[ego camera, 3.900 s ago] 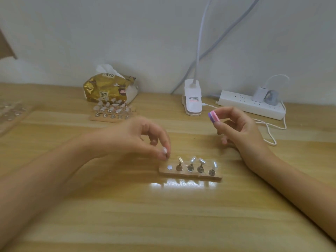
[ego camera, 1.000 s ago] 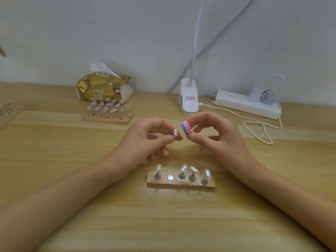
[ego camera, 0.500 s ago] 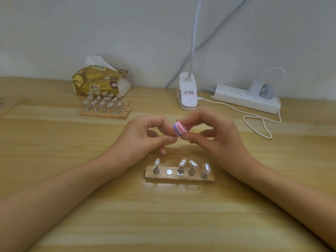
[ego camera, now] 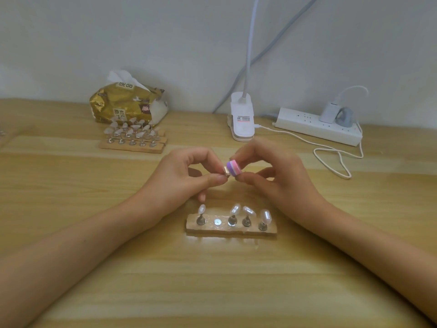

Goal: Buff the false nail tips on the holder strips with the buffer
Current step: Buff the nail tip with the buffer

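Observation:
My left hand (ego camera: 186,178) pinches a small pale nail tip (ego camera: 226,171) on its metal stand between thumb and forefinger, above the table. My right hand (ego camera: 274,176) pinches a small purple, pink and white buffer block (ego camera: 233,168), whose face touches the nail tip. Below both hands a wooden holder strip (ego camera: 230,229) lies on the table with several nail tips on metal stands; its second spot from the left shows only a bare metal disc (ego camera: 217,222).
More holder strips with nail tips (ego camera: 132,139) lie at the back left, in front of a gold tissue pack (ego camera: 128,106). A white clip lamp base (ego camera: 242,121), a power strip (ego camera: 318,129) and a looped white cable (ego camera: 331,159) sit at the back right.
My left hand lifted one nail tip off the near strip, leaving a bare disc. Both hands came together above the strip, and the buffer now touches the held tip.

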The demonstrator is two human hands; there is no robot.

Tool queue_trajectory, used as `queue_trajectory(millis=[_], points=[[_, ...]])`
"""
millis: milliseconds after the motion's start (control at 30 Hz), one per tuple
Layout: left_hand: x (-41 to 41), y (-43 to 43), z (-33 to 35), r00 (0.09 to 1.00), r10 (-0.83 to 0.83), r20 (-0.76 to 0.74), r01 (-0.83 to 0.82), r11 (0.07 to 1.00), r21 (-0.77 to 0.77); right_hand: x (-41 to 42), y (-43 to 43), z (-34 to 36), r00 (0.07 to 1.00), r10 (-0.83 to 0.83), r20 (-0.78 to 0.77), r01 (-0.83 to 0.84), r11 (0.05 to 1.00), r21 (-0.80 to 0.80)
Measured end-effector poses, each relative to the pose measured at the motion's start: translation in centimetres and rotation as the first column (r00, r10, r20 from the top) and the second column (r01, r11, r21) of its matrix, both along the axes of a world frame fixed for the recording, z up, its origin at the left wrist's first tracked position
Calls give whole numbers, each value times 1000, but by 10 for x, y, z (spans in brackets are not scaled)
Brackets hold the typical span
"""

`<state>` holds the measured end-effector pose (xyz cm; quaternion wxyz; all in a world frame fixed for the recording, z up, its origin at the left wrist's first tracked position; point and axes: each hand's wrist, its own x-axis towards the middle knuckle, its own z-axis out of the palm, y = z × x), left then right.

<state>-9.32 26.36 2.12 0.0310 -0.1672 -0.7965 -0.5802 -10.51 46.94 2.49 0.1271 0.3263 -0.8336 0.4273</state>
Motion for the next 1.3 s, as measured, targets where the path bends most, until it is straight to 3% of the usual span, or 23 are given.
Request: queue_trajectory(millis=[133, 267, 367, 467, 567, 633, 800, 933, 1067, 1167, 1300], points=[[1, 1, 1, 1000, 15, 4, -15, 1000, -1, -1, 3, 4, 1000, -11, -24, 8, 993, -119], [3, 2, 1, 1000, 13, -16, -13, 999, -46, -2, 4, 1, 999, 0, -41, 1, 1000, 28], [3, 2, 2, 999, 19, -27, -20, 999, -36, -2, 6, 3, 997, -19, -74, 13, 997, -70], [3, 0, 1, 999, 27, -40, -28, 999, -28, -3, 6, 2, 997, 14, -79, -13, 1000, 9], [4, 0, 1, 999, 24, -36, -24, 1000, -14, -6, 12, 2, 996, -55, -73, 52, 997, -48], [4, -1, 0, 999, 21, -36, -21, 1000, -15, -6, 12, 3, 992, -22, -128, 12, 997, -80], [4, -1, 0, 999, -2, -39, 1, 999, -40, -5, 8, 0, 961, 124, -248, -124, 992, 17], [4, -2, 0, 999, 4, -45, -6, 999, -44, -6, 8, 0, 975, 71, -211, -83, 996, -45], [5, -1, 0, 998, -5, -63, 2, 999, -49, -5, 7, 0, 942, 149, -302, -154, 988, 7], [3, -1, -1, 998, 7, -62, -9, 999, -36, -7, 8, 1, 968, 92, -232, -110, 992, -63], [5, 0, 0, 998, -5, -65, 3, 1000, -31, -3, 4, 0, 927, 171, -334, -175, 984, 19]])
